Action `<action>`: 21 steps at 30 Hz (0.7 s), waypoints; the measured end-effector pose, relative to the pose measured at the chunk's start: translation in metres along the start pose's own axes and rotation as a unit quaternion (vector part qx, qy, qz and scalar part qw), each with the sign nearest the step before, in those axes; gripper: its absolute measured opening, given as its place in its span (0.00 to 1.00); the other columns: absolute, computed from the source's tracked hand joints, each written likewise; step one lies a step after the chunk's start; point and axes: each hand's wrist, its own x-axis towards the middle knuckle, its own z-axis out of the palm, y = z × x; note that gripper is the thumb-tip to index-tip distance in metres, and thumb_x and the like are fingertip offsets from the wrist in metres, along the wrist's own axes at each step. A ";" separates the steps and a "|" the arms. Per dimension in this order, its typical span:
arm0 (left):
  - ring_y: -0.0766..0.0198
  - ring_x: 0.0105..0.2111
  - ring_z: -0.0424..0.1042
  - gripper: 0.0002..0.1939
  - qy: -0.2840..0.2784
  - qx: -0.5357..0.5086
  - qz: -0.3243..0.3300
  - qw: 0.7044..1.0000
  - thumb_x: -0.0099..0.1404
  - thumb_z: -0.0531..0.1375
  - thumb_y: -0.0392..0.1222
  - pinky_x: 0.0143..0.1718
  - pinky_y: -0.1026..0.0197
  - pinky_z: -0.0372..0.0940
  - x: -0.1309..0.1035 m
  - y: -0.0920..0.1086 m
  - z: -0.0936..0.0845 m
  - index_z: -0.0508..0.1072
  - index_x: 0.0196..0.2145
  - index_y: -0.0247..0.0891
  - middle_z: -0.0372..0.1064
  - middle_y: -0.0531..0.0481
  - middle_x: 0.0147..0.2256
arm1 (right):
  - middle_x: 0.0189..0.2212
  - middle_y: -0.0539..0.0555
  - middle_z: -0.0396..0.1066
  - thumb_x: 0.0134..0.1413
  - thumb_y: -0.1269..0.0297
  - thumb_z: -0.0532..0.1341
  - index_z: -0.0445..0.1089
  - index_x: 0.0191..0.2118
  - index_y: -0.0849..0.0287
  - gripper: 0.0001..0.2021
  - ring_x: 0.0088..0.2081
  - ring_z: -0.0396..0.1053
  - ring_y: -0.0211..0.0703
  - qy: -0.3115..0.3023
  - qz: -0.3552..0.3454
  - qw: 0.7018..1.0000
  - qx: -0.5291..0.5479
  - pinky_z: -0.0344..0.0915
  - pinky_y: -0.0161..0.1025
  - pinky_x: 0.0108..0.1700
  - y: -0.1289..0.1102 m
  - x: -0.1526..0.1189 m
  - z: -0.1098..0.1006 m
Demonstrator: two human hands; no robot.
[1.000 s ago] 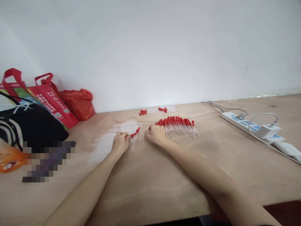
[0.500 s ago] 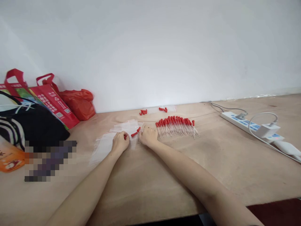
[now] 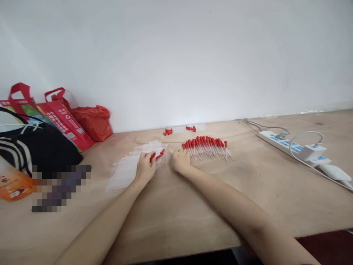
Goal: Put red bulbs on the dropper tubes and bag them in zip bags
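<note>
My left hand (image 3: 145, 168) is closed, thumb and fingers pinched on a red rubber bulb (image 3: 152, 157). Two more red bulbs (image 3: 160, 154) lie just beyond its fingertips, on the stack of clear plastic bags (image 3: 124, 171). Thin clear glass tubes (image 3: 166, 159) rest between the two hands. My right hand (image 3: 181, 161) is closed too, and a pale thin end, seemingly of a glass tube (image 3: 171, 151), shows at its fingertips. Right of that hand, many droppers (image 3: 205, 147) with red bulbs and clear stems lie side by side in a fanned row.
At the back by the wall are small heaps of red bulbs (image 3: 167, 131) and a clear bag (image 3: 200, 127). A power strip (image 3: 289, 145) with cables and a charger lies right. Shopping bags (image 3: 63, 123), a red plastic bag (image 3: 95, 123) and a black bag (image 3: 52, 149) crowd the left.
My right hand has shifted a little to the right, away from the tubes. My left hand has moved slightly right, and the red bulb in its fingers now shows more.
</note>
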 end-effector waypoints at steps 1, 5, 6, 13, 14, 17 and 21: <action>0.59 0.36 0.67 0.12 -0.003 -0.015 0.022 1.000 0.59 0.51 0.35 0.38 0.58 0.65 -0.002 0.003 0.000 0.70 0.39 0.33 0.64 0.45 0.33 | 0.40 0.65 0.66 0.51 0.72 0.50 0.66 0.41 0.66 0.12 0.42 0.62 0.50 0.020 -0.025 0.999 -0.004 0.52 0.42 0.40 0.007 -0.003 -0.002; 0.61 0.36 0.67 0.11 -0.013 -0.070 0.114 0.991 0.61 0.51 0.38 0.38 0.58 0.65 -0.013 0.019 0.003 0.70 0.38 0.34 0.64 0.45 0.35 | 0.39 0.60 0.65 0.56 0.70 0.48 0.66 0.44 0.60 0.13 0.40 0.62 0.46 0.110 -0.157 0.981 0.025 0.52 0.41 0.39 0.054 -0.022 -0.012; 0.61 0.37 0.67 0.11 -0.013 -0.080 0.134 0.988 0.61 0.51 0.38 0.39 0.58 0.65 -0.016 0.024 0.005 0.70 0.38 0.35 0.63 0.44 0.38 | 0.39 0.59 0.65 0.56 0.69 0.47 0.65 0.44 0.59 0.14 0.40 0.61 0.44 0.128 -0.186 0.973 0.041 0.52 0.40 0.38 0.069 -0.028 -0.014; 0.63 0.36 0.68 0.10 -0.089 -0.131 0.206 0.966 0.63 0.50 0.38 0.36 0.58 0.67 -0.035 0.057 0.013 0.70 0.37 0.35 0.61 0.42 0.43 | 0.33 0.54 0.66 0.57 0.68 0.49 0.67 0.44 0.55 0.13 0.34 0.63 0.38 0.123 -0.266 0.952 0.092 0.49 0.39 0.37 0.132 -0.065 -0.033; 0.64 0.35 0.68 0.09 -0.096 -0.133 0.211 0.964 0.63 0.50 0.38 0.36 0.59 0.67 -0.037 0.060 0.013 0.70 0.36 0.35 0.62 0.43 0.42 | 0.33 0.53 0.66 0.57 0.67 0.50 0.67 0.43 0.55 0.12 0.34 0.63 0.38 0.118 -0.270 0.951 0.090 0.49 0.39 0.37 0.132 -0.068 -0.035; 0.63 0.37 0.68 0.08 -0.100 -0.136 0.231 0.958 0.63 0.51 0.37 0.38 0.59 0.66 -0.038 0.065 0.013 0.69 0.37 0.36 0.64 0.45 0.39 | 0.32 0.53 0.67 0.57 0.67 0.50 0.68 0.42 0.55 0.12 0.34 0.62 0.37 0.107 -0.283 0.949 0.088 0.48 0.39 0.38 0.123 -0.071 -0.036; 0.63 0.38 0.67 0.08 -0.098 -0.139 0.244 0.955 0.62 0.52 0.36 0.40 0.60 0.65 -0.038 0.066 0.013 0.69 0.37 0.36 0.66 0.46 0.37 | 0.32 0.54 0.67 0.56 0.67 0.51 0.67 0.44 0.56 0.13 0.33 0.62 0.37 0.100 -0.295 0.947 0.085 0.47 0.40 0.38 0.113 -0.070 -0.035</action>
